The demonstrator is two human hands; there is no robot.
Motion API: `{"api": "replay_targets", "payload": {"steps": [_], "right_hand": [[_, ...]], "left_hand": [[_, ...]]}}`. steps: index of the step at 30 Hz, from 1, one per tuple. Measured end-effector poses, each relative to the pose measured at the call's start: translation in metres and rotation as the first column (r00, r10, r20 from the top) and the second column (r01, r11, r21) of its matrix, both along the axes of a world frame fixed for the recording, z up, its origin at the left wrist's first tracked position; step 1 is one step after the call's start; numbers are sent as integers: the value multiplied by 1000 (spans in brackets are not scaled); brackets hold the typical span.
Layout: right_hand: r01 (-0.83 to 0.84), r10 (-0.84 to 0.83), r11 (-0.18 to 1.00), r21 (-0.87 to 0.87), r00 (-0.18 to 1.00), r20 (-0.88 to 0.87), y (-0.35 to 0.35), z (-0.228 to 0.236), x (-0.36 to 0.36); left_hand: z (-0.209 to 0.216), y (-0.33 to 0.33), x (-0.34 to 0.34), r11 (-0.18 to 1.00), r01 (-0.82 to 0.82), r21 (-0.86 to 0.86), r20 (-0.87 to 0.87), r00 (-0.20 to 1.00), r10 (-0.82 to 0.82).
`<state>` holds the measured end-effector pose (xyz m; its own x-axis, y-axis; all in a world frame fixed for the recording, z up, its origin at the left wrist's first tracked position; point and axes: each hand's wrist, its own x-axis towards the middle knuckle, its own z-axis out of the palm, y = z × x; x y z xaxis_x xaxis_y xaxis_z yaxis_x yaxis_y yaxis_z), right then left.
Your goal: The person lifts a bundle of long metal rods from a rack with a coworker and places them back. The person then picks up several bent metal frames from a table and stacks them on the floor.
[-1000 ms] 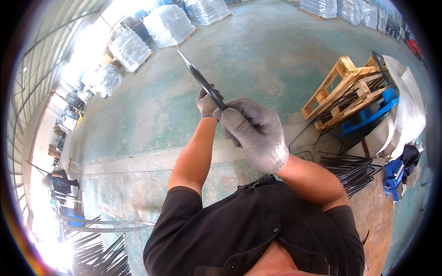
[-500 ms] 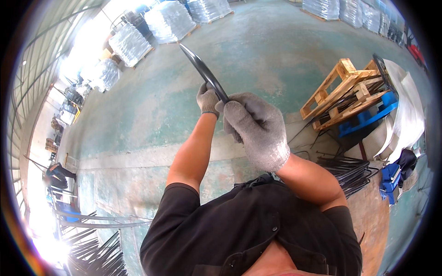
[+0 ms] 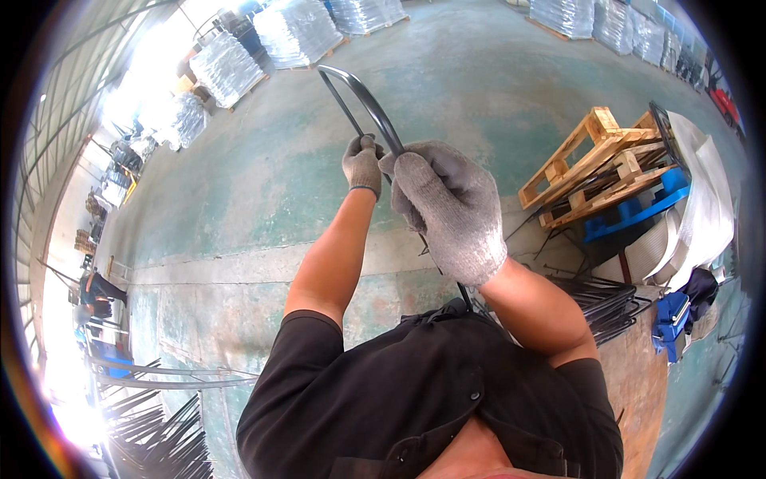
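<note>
A glossy black bent tube frame (image 3: 373, 105) is held up in front of me, its rounded end pointing away toward the upper left. My right hand (image 3: 451, 199), in a grey knit glove, is closed around the nearer, thicker-looking side of it. Farther out, my left hand (image 3: 363, 164), gloved alike, grips the thinner-looking far side, with its thumb on top. A gap shows between the two sides near the bend. Below my hands a black length of the frame runs down toward my waist, partly hidden by the right glove.
On the right stand wooden pallets (image 3: 570, 156), a blue pallet (image 3: 634, 215), white sheeting (image 3: 702, 191) and a pile of black bent tubes (image 3: 602, 307). More black rods (image 3: 159, 435) lie at lower left. Wrapped pallet loads (image 3: 295, 33) line the back. Another person (image 3: 102, 291) is at far left.
The tube frame has turned from nearly edge-on, so both sides and its rounded end now show. Its lower length has come into view below my right hand. Both hands keep their hold.
</note>
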<state>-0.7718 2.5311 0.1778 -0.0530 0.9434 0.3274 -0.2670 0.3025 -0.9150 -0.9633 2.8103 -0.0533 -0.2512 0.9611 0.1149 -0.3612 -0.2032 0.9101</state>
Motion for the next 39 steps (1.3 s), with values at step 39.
{"api": "replay_targets", "payload": {"steps": [39], "right_hand": [[-2, 3, 998, 61, 1000, -11, -7, -3, -7]], "left_hand": [[38, -46, -6, 995, -94, -39, 13, 995, 94]]}}
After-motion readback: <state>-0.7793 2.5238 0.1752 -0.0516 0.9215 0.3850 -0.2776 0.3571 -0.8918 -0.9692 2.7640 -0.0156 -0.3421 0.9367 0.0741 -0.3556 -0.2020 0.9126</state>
